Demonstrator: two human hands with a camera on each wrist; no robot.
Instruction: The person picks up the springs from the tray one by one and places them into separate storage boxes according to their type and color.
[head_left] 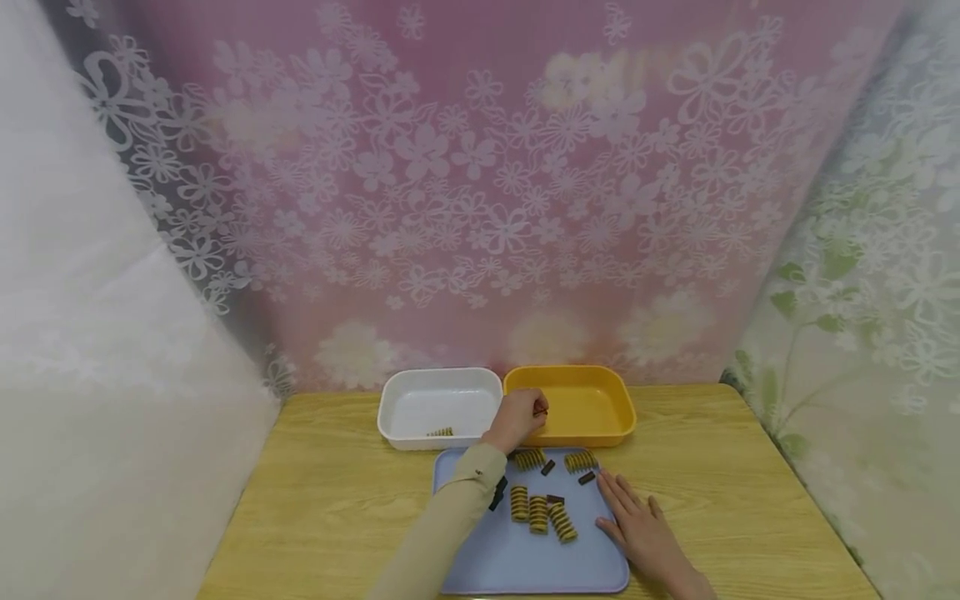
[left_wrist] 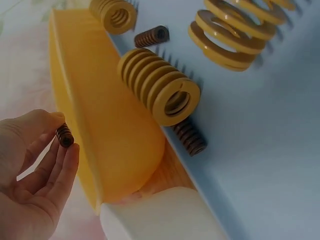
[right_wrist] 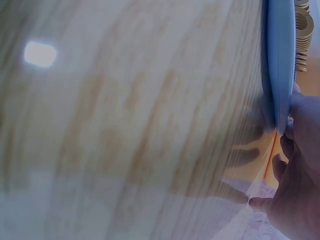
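Note:
My left hand point(head_left: 517, 417) pinches a small dark brown coil spring point(left_wrist: 64, 135) between thumb and fingertips, over the near left part of the yellow-orange bin point(head_left: 621, 435). Below it, on the blue tray point(head_left: 540, 571), lie several thick yellow coil springs point(head_left: 519, 504), two of them near the far edge. Small brown springs point(head_left: 587, 478) are scattered among these. My right hand point(head_left: 637, 529), fingers extended, rests at the tray's right edge; in the right wrist view its fingers point(right_wrist: 292, 145) are against the tray's rim.
To the left of the orange bin stands a white bin point(head_left: 386, 417) with a small tapered, striped yellow thing point(head_left: 441, 432) in it. Both bins are behind the tray on a wood-grain table point(head_left: 330, 500). Flower-patterned curtains point(head_left: 480, 208) enclose the table at the back and sides.

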